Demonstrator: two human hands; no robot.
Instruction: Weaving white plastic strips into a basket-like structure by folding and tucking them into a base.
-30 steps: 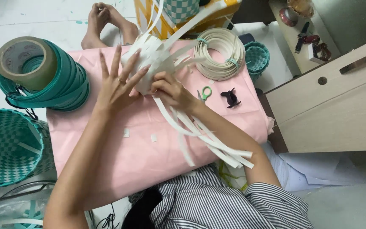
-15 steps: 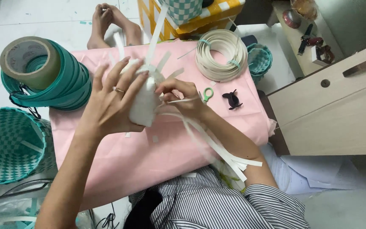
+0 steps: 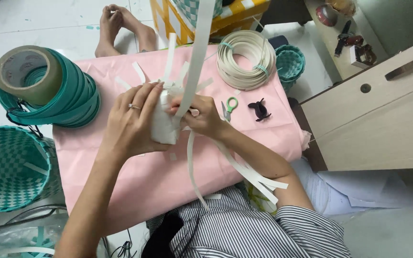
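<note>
The one camera sits on my head, looking steeply down and close at my hands (image 3: 168, 119) over the pink cloth (image 3: 135, 177) on my lap.

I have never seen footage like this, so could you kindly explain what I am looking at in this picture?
There is no machine here: a person wears a camera on the head, so the view looks down at their own two hands. The left hand cups a small white woven piece, and the right hand pinches a white strip that rises from it; more strips hang toward the lap. Under them lies a pink cloth. On it are a cream coil, green scissors, a black clip and a teal roll with a tape roll on top. A teal basket stands on the floor.
</note>
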